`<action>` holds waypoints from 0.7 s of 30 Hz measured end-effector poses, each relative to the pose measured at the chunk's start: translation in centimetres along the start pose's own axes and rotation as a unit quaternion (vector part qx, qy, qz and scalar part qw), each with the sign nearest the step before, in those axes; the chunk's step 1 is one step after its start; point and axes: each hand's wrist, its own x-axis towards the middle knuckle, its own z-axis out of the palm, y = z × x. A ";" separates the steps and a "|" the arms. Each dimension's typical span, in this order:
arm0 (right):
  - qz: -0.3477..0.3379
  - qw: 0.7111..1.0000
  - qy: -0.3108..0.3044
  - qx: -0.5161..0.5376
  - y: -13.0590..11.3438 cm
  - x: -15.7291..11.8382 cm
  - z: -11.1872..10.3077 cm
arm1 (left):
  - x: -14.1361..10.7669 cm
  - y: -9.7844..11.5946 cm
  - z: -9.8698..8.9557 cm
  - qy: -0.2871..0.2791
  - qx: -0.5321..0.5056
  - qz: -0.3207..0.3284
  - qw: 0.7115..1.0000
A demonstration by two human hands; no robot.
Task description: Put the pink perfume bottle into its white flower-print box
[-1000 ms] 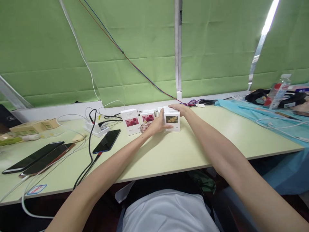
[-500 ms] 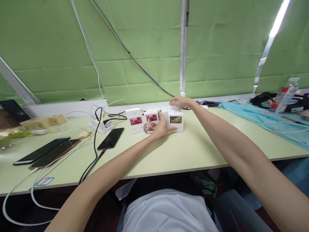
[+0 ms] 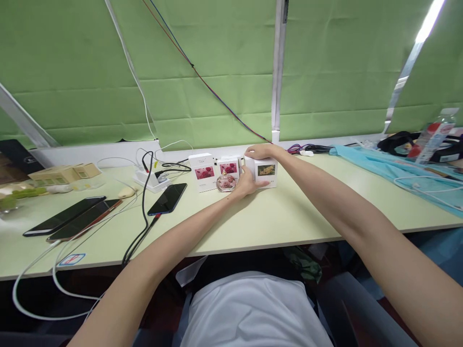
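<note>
A white box with a yellow-flower picture stands upright near the back of the desk. My left hand grips it from the left, thumb stretched across its lower front and fingers along its side. Curled over the top left of this box is my right hand; its fingertips are partly hidden. Just left of my left hand, a round glass perfume bottle with pinkish contents stands before a white box with a red-flower picture. Another white red-flower box stands at the far left of the row.
On the left lie a phone with a black cable, two more dark devices and a white power strip. Light blue sheeting and a clear bottle are at the right. A green curtain hangs behind.
My right hand has come down and left onto the top of the yellow-flower box. My left hand stays at its side. The view has tilted slightly down.
</note>
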 end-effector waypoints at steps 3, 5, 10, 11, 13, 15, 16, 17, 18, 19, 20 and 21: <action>0.012 1.000 0.003 0.012 0.3 -0.1 -0.1 | 0.1 0.4 0.6 0.008 -0.003 0.004 1.000; 0.017 1.000 0.006 0.012 0.7 -0.5 -0.2 | 0.2 0.9 1.1 0.007 -0.006 -0.001 1.000; 0.051 0.998 0.011 0.029 2.0 -1.9 -0.9 | 0.7 2.3 2.8 -0.001 0.008 -0.005 1.000; 0.063 0.998 0.006 0.026 2.4 -2.1 -1.0 | 0.8 2.5 3.2 -0.003 0.010 -0.002 1.000; 0.074 0.997 0.005 0.017 3.3 -2.4 -1.2 | 1.2 2.8 4.0 -0.004 0.013 0.003 1.000; 0.084 0.996 0.000 0.007 4.1 -2.5 -1.3 | 1.5 3.1 4.6 -0.006 0.015 0.006 1.000; 0.088 0.996 0.002 0.002 4.5 -2.4 -1.3 | 1.6 3.2 4.9 -0.010 0.015 0.008 1.000; 0.085 0.996 0.003 -0.004 4.7 -2.4 -1.3 | 1.6 3.4 5.1 -0.013 0.012 0.008 1.000; 0.084 0.996 0.005 -0.009 4.9 -2.3 -1.3 | 1.6 3.5 5.2 -0.016 0.010 0.009 1.000; 0.085 0.996 0.005 -0.012 5.0 -2.3 -1.3 | 1.6 3.6 5.2 -0.019 0.007 0.009 1.000; 0.085 0.996 0.007 -0.011 4.9 -2.3 -1.3 | 1.6 3.7 5.2 -0.024 0.006 0.008 1.000; 0.083 0.996 0.014 -0.007 4.8 -2.3 -1.3 | 1.5 3.7 5.0 -0.030 0.005 0.008 1.000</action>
